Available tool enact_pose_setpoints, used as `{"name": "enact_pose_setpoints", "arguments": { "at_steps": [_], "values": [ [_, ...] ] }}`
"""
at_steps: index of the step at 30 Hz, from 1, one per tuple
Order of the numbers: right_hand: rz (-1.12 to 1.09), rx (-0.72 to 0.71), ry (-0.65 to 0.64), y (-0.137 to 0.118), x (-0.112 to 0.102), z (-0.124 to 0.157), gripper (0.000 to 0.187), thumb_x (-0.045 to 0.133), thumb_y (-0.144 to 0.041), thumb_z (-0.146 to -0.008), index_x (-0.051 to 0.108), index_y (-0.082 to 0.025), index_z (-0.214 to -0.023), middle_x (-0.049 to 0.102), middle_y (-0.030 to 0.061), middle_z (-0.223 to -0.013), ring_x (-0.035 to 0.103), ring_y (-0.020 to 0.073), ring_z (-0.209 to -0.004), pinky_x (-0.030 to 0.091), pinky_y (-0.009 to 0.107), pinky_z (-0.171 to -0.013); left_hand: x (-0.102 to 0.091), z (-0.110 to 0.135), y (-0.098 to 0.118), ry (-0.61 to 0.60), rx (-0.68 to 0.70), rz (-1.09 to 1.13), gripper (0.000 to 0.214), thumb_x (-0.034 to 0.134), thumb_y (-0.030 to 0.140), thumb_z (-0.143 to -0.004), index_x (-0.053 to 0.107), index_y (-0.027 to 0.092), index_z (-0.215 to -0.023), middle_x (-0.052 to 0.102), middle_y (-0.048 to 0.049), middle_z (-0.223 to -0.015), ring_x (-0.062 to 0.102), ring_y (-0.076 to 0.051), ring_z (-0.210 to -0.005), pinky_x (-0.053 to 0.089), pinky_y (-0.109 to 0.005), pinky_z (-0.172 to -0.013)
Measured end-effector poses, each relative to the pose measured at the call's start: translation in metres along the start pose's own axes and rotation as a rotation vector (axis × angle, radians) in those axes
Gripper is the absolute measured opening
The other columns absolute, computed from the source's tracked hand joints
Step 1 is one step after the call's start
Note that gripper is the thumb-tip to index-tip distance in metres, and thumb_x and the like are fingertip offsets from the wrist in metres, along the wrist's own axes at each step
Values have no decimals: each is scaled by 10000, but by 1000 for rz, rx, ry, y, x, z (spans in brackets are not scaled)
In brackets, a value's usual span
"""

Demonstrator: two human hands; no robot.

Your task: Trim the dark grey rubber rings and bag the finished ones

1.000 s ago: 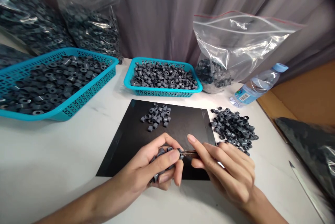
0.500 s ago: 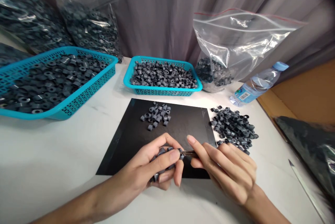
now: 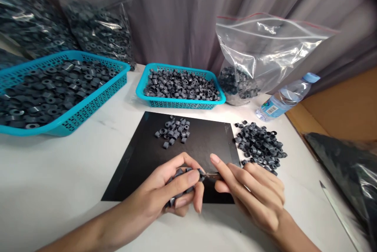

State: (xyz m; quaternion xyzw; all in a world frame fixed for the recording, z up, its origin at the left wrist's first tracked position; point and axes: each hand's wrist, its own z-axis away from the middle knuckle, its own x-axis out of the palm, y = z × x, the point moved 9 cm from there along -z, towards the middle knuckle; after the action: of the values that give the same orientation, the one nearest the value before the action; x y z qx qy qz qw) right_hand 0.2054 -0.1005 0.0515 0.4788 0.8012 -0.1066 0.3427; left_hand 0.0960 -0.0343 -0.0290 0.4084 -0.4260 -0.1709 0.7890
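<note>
My left hand (image 3: 173, 191) is closed round a handful of small grey plastic rings, one pinched at the fingertips. My right hand (image 3: 253, 193) pinches a thin metal tool (image 3: 210, 174) whose tip touches that ring. Both hands hover over the near edge of a black mat (image 3: 203, 146). A small heap of grey rings (image 3: 173, 130) lies at the mat's far side. A larger pile of rings (image 3: 260, 148) rests on the white table to the right of the mat.
Two turquoise baskets of grey rings stand behind: a large one (image 3: 88, 106) at left, a small one (image 3: 179, 103) at centre. Clear bags of rings (image 3: 250, 59) lean against the curtain. A water bottle (image 3: 282, 98) lies at right. A blade (image 3: 335, 208) and dark bag (image 3: 347, 165) sit far right.
Both hands have stayed together over the mat's near edge, with only slight finger shifts. The view has drifted a little to the right.
</note>
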Motion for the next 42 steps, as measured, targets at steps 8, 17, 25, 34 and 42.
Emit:
{"name": "enact_pose_setpoints", "arguments": {
  "at_steps": [8,17,25,34,42],
  "values": [
    [-108,80,-54,9,7,2,497,593,-211,-993,487,-105,-1467,737,85,-948,558,120,-647,438,269,-607,2,0,10,5,38,-36,152,537,350,-1002,547,202,-967,607,17,-714,331,-87,-591,259,-258,-563],
    [-84,64,-53,6,9,1,500,580,-208,-1000,472,-112,-1479,737,78,-938,547,114,-625,435,267,-593,5,1,9,-10,41,-41,154,533,355,-1002,541,211,-947,614,13,-720,318,-89,-581,257,-255,-556],
    [-45,22,-55,3,6,-1,509,591,-203,-992,472,-100,-1476,750,70,-910,511,116,-602,417,274,-579,6,2,9,-35,48,-10,160,512,333,-1014,538,200,-930,619,7,-726,327,-88,-592,258,-251,-562],
    [-23,-10,-75,1,5,-1,495,612,-201,-980,505,-98,-1453,754,55,-891,474,116,-589,399,281,-577,6,2,8,-29,32,-33,188,518,343,-1009,562,192,-906,620,-4,-731,339,-100,-612,271,-261,-581],
    [-23,-24,-79,0,4,-2,450,642,-184,-959,572,-89,-1393,753,49,-881,472,119,-591,391,290,-585,8,1,10,-58,19,-21,181,502,323,-1021,557,189,-911,622,7,-736,347,-87,-617,272,-248,-584]
  ]
}}
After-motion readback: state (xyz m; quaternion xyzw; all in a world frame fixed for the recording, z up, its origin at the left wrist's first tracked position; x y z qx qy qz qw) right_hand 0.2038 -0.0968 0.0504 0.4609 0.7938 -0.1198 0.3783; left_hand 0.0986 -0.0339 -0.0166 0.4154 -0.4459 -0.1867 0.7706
